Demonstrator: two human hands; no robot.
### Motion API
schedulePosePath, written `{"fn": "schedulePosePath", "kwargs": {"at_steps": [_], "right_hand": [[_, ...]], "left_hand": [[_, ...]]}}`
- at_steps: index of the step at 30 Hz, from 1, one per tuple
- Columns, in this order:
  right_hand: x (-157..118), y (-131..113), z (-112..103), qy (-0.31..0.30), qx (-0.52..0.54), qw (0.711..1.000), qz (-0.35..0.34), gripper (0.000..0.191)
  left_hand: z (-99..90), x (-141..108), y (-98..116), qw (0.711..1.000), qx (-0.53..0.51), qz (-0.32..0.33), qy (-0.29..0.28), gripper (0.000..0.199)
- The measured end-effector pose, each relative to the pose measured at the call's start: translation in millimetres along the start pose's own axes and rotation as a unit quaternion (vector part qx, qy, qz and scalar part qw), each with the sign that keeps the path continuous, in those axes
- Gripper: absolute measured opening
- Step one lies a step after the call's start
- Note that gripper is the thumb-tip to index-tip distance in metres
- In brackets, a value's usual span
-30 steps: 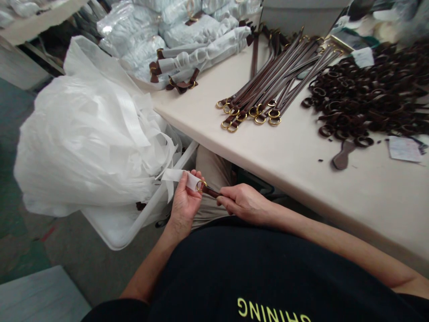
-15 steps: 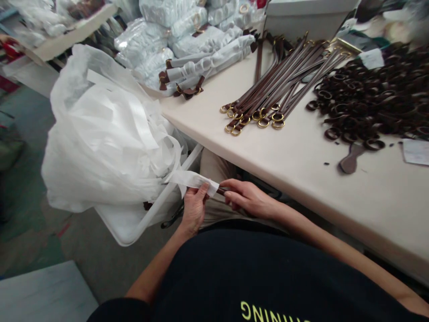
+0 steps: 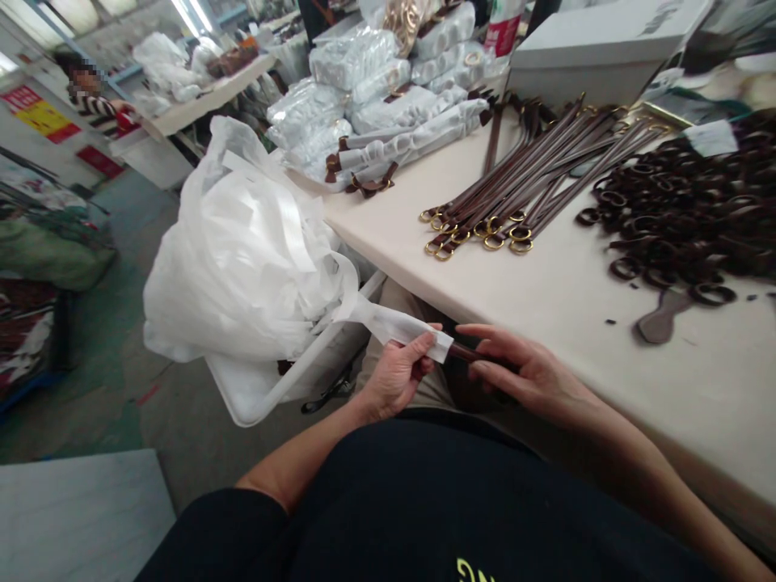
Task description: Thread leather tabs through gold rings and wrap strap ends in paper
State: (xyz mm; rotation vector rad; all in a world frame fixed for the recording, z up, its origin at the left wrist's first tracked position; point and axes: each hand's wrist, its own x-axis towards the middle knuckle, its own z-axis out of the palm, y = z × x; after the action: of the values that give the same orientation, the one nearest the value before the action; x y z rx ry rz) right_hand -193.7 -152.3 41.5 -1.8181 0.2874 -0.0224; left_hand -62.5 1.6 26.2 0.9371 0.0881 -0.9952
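The strip (image 3: 395,323) was pinched over the strap (image 3: 462,353) by the left hand (image 3: 397,376); right of it, the strap was partly hidden by the right hand (image 3: 530,372), grip unclear; wrapping was best kept snug

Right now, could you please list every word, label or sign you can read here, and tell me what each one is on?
"NG": yellow letters, upside down in this view, on the dark shirt; the rest is cut off by the picture's edge.
Dark lettering on the white box: too blurred to read.
Red label beside the box: too blurred to read.
Red-and-yellow sign on the wall: too blurred to read.
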Motion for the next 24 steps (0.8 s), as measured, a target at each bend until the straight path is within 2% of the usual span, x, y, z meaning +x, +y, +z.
{"fn": "schedulePosePath", "kwargs": {"at_steps": [3,6,8,12,14,16,19,22,24], "right_hand": [[-40.8,21.3,-29.0,0.029,-0.019,0.999,0.041,0.049],[-63.8,35.9,-36.8,0.045,-0.026,0.997,0.064,0.050],[-58.6,34.1,-26.6,0.047,-0.040,0.996,0.059,0.048],[-21.8,15.5,2.5,0.040,-0.026,0.999,0.000,0.045],[-11.0,9.6,6.7,0.017,-0.001,1.000,-0.018,0.049],[-14.1,9.9,0.1,-0.001,-0.016,1.000,-0.019,0.050],[-41.1,18.1,-22.1,0.014,-0.058,0.998,0.023,0.049],[-79.4,23.9,-42.0,0.074,-0.012,0.992,0.103,0.052],[-102.6,23.4,-47.6,0.113,0.016,0.984,0.136,0.051]], "left_hand": [[-5.6,-3.4,9.8,0.999,0.013,0.024,0.029,0.042],[-6.7,-6.5,2.1,0.999,0.041,0.005,0.033,0.046],[-2.2,-7.5,-8.8,0.998,0.054,-0.018,0.016,0.049],[9.7,-9.0,-23.4,0.995,0.082,-0.045,-0.024,0.054],[11.4,-10.9,-22.9,0.994,0.094,-0.037,-0.031,0.052],[9.5,-13.3,-18.8,0.994,0.099,-0.025,-0.031,0.048],[4.5,-16.6,-11.4,0.996,0.085,0.002,-0.016,0.043],[3.7,-18.6,-7.4,0.996,0.080,0.020,-0.013,0.043],[6.0,-19.3,-6.9,0.996,0.079,0.021,-0.019,0.044]]}}
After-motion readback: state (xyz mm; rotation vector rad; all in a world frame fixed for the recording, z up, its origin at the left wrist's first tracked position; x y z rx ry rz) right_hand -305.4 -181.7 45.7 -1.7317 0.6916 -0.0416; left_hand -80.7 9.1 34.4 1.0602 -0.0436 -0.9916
